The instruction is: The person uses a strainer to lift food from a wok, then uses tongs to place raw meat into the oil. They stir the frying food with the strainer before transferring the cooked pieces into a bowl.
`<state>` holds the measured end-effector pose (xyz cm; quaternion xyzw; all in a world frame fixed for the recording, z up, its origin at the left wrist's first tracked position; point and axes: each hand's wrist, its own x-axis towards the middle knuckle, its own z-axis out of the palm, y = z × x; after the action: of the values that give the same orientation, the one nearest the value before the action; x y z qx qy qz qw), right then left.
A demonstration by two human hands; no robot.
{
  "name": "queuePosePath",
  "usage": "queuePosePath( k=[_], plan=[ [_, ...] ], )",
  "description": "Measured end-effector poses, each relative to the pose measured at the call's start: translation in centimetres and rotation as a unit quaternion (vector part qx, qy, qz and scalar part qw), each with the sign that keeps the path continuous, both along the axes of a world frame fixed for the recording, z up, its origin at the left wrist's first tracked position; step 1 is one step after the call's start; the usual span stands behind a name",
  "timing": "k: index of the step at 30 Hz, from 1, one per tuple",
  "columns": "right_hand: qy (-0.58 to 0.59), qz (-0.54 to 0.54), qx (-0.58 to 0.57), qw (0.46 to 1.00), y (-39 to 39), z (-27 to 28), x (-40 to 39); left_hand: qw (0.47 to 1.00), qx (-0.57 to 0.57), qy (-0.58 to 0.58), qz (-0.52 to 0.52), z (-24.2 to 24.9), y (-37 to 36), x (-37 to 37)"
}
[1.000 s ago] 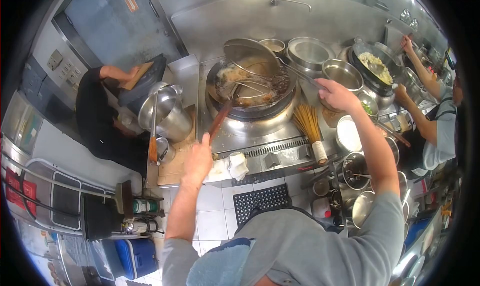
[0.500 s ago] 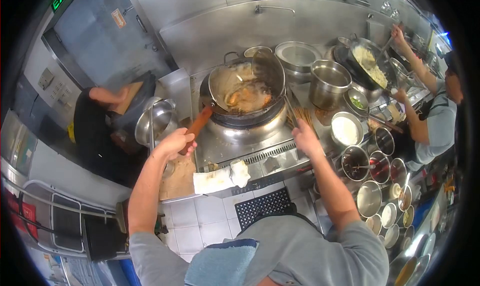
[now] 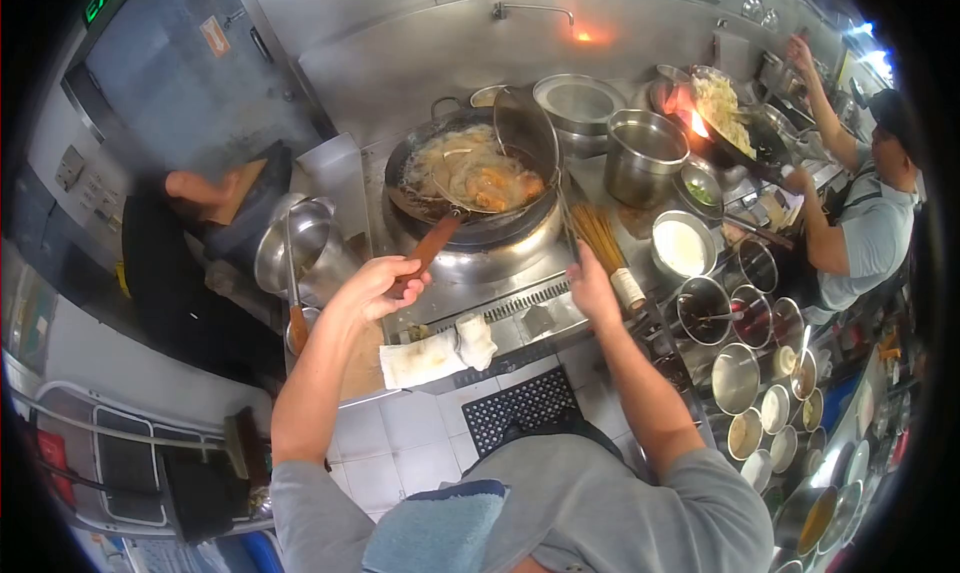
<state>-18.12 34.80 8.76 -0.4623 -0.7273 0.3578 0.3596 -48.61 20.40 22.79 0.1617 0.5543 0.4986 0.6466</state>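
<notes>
Frying at the wok (image 3: 470, 178)

The left hand (image 3: 378, 285) grips a wooden-handled strainer (image 3: 432, 245) dipped in the wok's bubbling oil; the right hand (image 3: 592, 285), just right of the wok, closes around a thin ladle handle (image 3: 566, 218).

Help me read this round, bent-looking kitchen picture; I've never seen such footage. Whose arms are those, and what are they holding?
The camera sits on a person's head, looking down; its wide lens bends the edges. The two arms are that person's own. The left hand grips the wooden handle of a strainer lying in a wok of bubbling oil with frying food. The right hand holds a long thin tool handle beside a bamboo brush. A folded cloth lies on the steel counter. Two other people work at the sides.
</notes>
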Motion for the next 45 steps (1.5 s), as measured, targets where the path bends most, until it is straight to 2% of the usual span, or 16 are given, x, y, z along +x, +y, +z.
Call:
queuePosePath(
  k=[2, 5, 8, 10, 11, 15, 22, 27, 30, 32, 35, 38, 40, 43, 45],
  plan=[
    [-0.026, -0.010, 0.005, 1.000, -1.4, 1.5, -1.7, 1.000, -0.005, -0.023, 0.011, 0.2, 1.5, 1.1],
    [0.047, -0.013, -0.027, 0.998, -1.1, 2.4, -3.5, 0.997, -0.006, -0.071, 0.027, -0.2, 3.4, 1.7],
    [0.045, 0.005, 0.008, 0.999, 1.4, 3.2, -2.2, 0.992, 0.014, -0.122, 0.019, -1.2, 3.4, 0.6],
    [0.029, 0.004, 0.075, 0.997, 3.3, 2.4, -0.3, 0.989, 0.018, -0.147, 0.025, -1.6, 2.8, 0.2],
    [0.020, 0.009, 0.061, 0.998, 3.8, 2.7, 0.5, 0.987, 0.019, -0.160, 0.027, -1.9, 2.4, 0.2],
    [0.007, 0.018, 0.042, 0.999, 4.4, 2.7, 2.7, 0.988, 0.042, -0.143, 0.029, -3.2, 1.7, 0.5],
    [0.043, 0.063, 0.081, 0.994, 3.3, 0.5, 4.7, 0.989, 0.090, -0.114, 0.014, -5.2, 0.0, 2.6],
    [0.180, 0.068, -0.098, 0.976, 7.5, 1.4, 6.0, 0.982, 0.130, -0.124, 0.049, -7.7, -0.9, 4.9],
    [0.328, 0.053, -0.239, 0.913, 9.1, 5.8, 8.4, 0.971, 0.164, -0.160, 0.066, -9.4, -1.1, 5.7],
    [0.387, 0.061, -0.283, 0.876, 11.8, 6.2, 10.3, 0.968, 0.176, -0.168, 0.064, -10.4, -1.0, 5.9],
    [0.441, 0.031, -0.315, 0.840, 13.7, 7.6, 13.0, 0.967, 0.180, -0.151, 0.095, -10.9, -1.0, 7.1],
    [0.479, -0.059, -0.326, 0.813, 14.4, 8.9, 14.9, 0.969, 0.176, -0.121, 0.121, -10.9, -0.8, 8.4],
    [0.504, -0.045, -0.380, 0.774, 15.9, 7.6, 17.0, 0.970, 0.172, -0.122, 0.120, -11.0, -0.6, 8.8],
    [0.599, 0.056, -0.440, 0.667, 17.8, 5.2, 19.4, 0.967, 0.190, -0.125, 0.114, -11.9, -0.5, 9.3],
    [0.637, 0.035, -0.406, 0.654, 17.3, 5.1, 20.1, 0.969, 0.180, -0.117, 0.120, -12.0, -0.5, 9.7]
  ],
)
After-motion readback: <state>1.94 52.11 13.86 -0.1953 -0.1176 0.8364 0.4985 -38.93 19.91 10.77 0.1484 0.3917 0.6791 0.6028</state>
